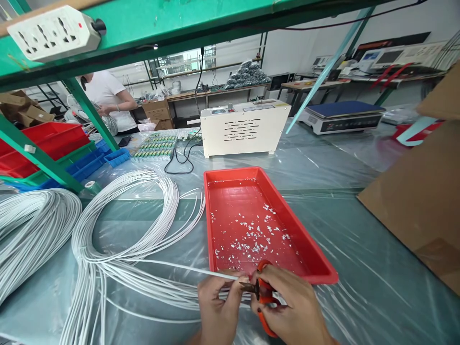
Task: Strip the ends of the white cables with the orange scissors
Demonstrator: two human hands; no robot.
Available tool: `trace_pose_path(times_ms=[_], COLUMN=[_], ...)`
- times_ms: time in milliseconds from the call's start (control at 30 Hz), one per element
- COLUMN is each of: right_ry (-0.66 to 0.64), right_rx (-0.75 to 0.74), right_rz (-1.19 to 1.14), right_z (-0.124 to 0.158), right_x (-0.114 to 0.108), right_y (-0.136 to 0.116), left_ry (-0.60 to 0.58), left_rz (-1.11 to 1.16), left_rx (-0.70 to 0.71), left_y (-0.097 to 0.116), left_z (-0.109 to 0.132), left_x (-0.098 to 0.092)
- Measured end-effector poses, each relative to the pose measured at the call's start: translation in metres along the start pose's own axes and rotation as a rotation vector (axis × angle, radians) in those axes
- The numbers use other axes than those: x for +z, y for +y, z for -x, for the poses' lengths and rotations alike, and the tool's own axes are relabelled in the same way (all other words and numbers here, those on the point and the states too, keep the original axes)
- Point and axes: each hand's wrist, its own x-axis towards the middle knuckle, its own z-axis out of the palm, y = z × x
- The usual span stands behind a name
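My left hand pinches the end of a white cable just in front of the red tray. My right hand grips orange-handled scissors, whose blades meet the cable end beside my left fingers. The tray's floor is strewn with small white insulation scraps. The held cable runs left into a big loop of white cables lying on the plastic-covered table.
A second white cable coil lies at far left. A cream machine box stands behind the tray, a scale further right. Cardboard leans at right. Red and blue bins sit left; another person works behind.
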Motion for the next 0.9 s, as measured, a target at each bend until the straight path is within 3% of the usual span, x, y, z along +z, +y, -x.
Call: trace_pose_path(times_ms=[233, 433, 633, 767, 900], right_ry=[-0.055, 0.014, 0.037, -0.017, -0.099], right_rx=[-0.057, 0.083, 0.111, 0.099, 0.216], right_rz=[-0.18, -0.195, -0.192, -0.216, -0.325], right_z=[0.006, -0.003, -0.004, -0.004, -0.004], right_x=[0.002, -0.011, -0.014, -0.014, -0.011], right_y=[-0.011, -0.001, 0.009, 0.008, 0.003], left_ry=[-0.056, -0.116, -0.168, -0.177, -0.176], left_rz=[0.143, 0.367, 0.442, 0.463, 0.466], left_rx=[-0.11, -0.328, -0.351, -0.353, -0.356], left_y=[0.007, 0.013, 0.008, 0.009, 0.011], left_z=[-0.006, -0.013, -0.017, -0.019, -0.019], left_x=[0.004, 0.007, 0.006, 0.005, 0.004])
